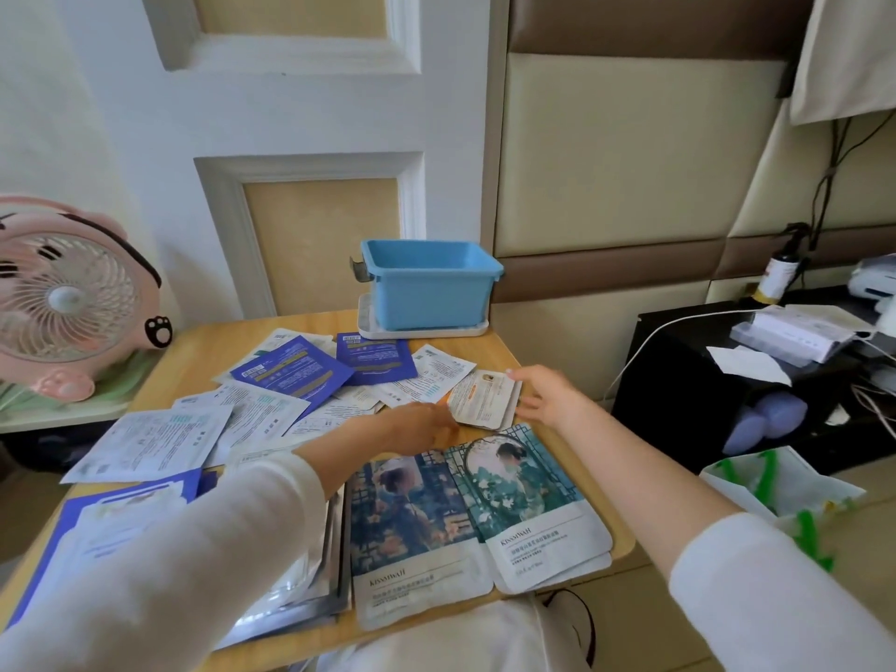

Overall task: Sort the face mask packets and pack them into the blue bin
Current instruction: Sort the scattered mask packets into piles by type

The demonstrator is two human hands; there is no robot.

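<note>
The packet stack (485, 397) near the desk's (194, 351) right edge is touched by the loosely open right hand (548, 395); the blurred left hand's (422, 426) grip cannot be told. The bin (431, 288) is set at the far edge.

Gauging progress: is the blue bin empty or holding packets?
Cannot tell for sure. The blue bin stands upright with no lid; nothing rises above its rim, but its floor is hidden from this angle.

One blue bin (431, 293), one pink fan (68, 298), two illustrated packets (412, 521) (white packets (150, 438) overlap, uncountable)
</note>
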